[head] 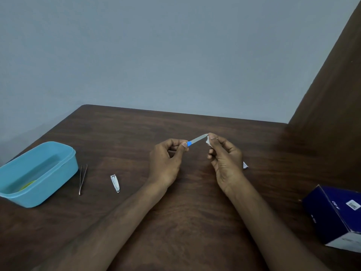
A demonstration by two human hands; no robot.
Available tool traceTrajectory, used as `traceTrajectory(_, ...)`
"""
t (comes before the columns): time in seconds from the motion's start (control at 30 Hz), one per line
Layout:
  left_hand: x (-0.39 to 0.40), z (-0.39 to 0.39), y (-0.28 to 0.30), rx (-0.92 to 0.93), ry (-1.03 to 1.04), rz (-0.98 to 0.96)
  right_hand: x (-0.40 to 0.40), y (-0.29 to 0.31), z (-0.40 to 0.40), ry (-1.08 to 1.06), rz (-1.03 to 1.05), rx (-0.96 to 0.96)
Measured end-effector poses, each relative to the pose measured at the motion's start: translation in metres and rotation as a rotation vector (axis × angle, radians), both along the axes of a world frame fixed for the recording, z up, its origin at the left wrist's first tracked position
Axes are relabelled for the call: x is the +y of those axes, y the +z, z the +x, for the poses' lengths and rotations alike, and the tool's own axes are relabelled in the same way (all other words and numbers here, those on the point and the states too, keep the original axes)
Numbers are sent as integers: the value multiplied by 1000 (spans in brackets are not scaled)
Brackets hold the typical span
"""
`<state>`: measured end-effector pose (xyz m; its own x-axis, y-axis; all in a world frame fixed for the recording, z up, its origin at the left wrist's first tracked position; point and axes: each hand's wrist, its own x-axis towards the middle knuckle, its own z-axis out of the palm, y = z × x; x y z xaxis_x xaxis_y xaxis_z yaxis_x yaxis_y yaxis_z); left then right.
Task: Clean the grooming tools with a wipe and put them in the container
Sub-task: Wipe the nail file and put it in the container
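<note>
L hand (166, 163) pinches the file (197, 139) by its blue end, above the table (136, 130), well right of the tub (37, 173). R hand (224, 157) pinches the wipe (208, 140) on the file's tip. Tweezers (83, 178) just right of tub, clipper (115, 183) farther right.

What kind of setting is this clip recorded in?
Probably a home room: a dark wooden table against a plain blue-grey wall, with a blue plastic container and nail clipper laid out.
</note>
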<state>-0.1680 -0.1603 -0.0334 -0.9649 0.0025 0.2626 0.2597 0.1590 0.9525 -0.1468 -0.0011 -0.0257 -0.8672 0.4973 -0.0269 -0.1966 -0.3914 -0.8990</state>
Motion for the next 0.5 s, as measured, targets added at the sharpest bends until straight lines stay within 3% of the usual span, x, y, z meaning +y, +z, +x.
traceTrajectory(0.3,-3,10,8,-39,-49,76,-8,-10,11,75,612,-10)
traceTrajectory(0.5,-1,15,8,52,48,-62,-16,-5,17,154,526,42)
